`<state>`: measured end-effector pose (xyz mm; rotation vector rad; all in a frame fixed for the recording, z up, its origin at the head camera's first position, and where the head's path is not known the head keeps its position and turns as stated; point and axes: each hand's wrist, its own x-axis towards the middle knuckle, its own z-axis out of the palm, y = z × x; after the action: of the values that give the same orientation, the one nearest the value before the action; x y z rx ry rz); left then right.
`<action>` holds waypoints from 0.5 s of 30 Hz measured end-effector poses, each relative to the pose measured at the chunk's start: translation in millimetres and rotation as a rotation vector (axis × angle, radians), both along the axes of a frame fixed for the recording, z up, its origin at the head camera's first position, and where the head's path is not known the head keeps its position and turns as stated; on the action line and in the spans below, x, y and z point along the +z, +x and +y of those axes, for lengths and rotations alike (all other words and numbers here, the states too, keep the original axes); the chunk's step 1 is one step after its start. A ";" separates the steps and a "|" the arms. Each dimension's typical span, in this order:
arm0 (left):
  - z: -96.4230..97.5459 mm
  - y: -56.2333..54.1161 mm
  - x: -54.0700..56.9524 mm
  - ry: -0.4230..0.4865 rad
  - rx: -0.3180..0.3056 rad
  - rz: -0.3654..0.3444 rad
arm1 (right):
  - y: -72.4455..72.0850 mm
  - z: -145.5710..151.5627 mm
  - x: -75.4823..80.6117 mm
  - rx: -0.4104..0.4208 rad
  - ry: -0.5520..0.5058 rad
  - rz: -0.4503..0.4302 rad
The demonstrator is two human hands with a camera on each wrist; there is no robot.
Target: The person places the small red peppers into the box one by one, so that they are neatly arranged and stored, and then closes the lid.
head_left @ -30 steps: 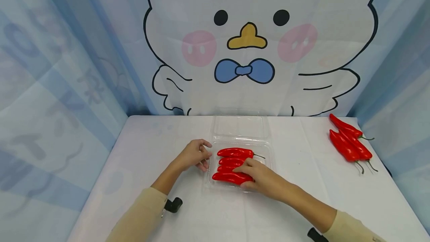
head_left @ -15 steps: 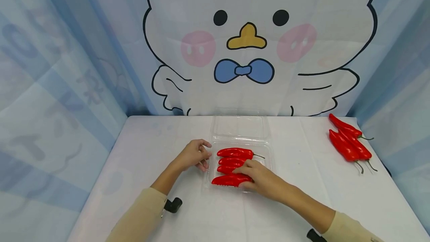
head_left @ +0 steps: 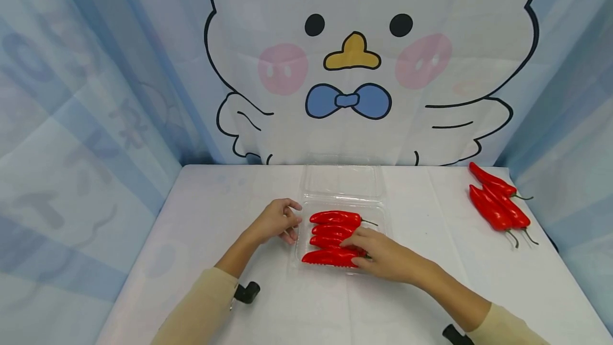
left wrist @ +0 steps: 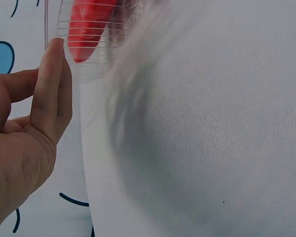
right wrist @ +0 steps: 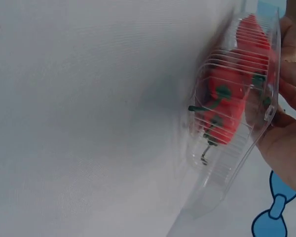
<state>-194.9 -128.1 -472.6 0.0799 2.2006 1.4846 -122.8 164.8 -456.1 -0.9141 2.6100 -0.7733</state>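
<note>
In the head view, several red chili peppers lie side by side in a clear plastic box (head_left: 299,260) with its lid (head_left: 344,182) folded back. My right hand (head_left: 388,254) is over the box's right side, its thumb and fingers loosely astride the stem end of the nearest chili pepper (head_left: 328,257). In the right wrist view, green stems show through the box's ribbed wall (right wrist: 219,170), with the hand behind it. My left hand (head_left: 278,221) is at the box's left edge with relaxed fingers. The left wrist view shows its fingertips right at the rim, and nothing in its grasp.
Three more red chili peppers (head_left: 498,204) lie in a group near the table's right edge, stems toward me. A white cloth (head_left: 230,185) covers the table. Blue curtains (head_left: 72,121) stand at both sides, and a cartoon backdrop (head_left: 349,137) hangs behind.
My right hand has drawn back a little to the right, baring the stem end of the nearest chili pepper, which has shifted slightly toward me in the box. My left hand has stayed still.
</note>
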 end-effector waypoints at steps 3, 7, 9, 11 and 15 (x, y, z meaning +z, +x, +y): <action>-0.2 0.1 0.1 -0.001 -0.002 0.002 | -1.8 1.9 -0.5 0.025 -0.018 -0.003; -0.8 0.0 -0.6 0.006 -0.005 -0.003 | -4.8 2.9 -0.9 0.047 -0.032 -0.012; -1.0 -0.3 -0.8 0.015 -0.007 -0.006 | -6.4 3.2 -0.6 0.051 -0.039 -0.023; -1.1 -0.7 -1.0 0.022 -0.013 -0.005 | -7.8 3.4 -0.5 0.050 -0.046 -0.036; -1.1 -1.1 -1.4 0.030 -0.022 -0.001 | -11.0 3.4 -1.0 0.044 -0.056 -0.062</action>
<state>-196.0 -129.2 -474.0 0.1126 2.1700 1.5048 -133.9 168.2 -457.2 -0.9445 2.5175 -0.8537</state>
